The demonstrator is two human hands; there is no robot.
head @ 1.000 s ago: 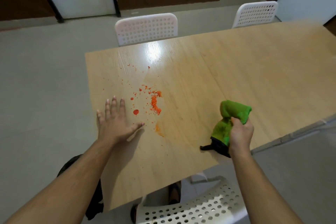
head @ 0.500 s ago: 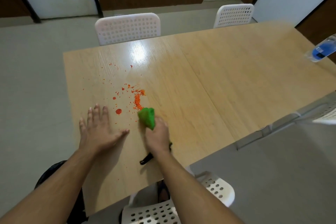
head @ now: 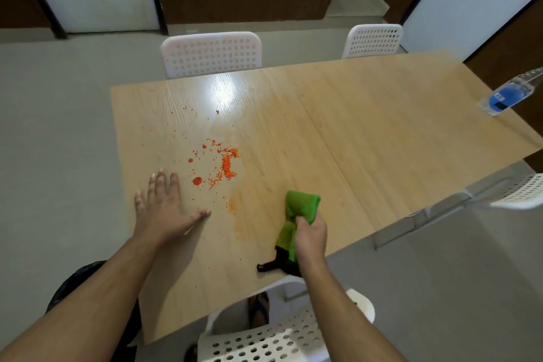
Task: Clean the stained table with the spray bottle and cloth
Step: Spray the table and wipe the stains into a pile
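An orange-red stain [head: 226, 166] of drops and crumbs is spattered over the left part of the light wooden table [head: 367, 132], with a pale orange smear [head: 233, 209] below it. My left hand [head: 164, 209] rests flat on the table just left of the stain, fingers spread. My right hand [head: 310, 236] grips a bunched green cloth [head: 298, 209] with a black edge; the cloth touches the table right of the smear. A clear spray bottle with a blue label [head: 511, 95] lies at the table's far right edge.
Two white perforated chairs [head: 211, 53] [head: 373, 41] stand behind the table. Another white chair [head: 264, 341] is right under me at the near edge, and part of one more [head: 520, 191] shows at the right. Grey floor surrounds the table.
My right hand swept the cloth left up to the stain half a second ago, then pulled it back to the right, leaving a faint smear. My left hand stayed flat in place.
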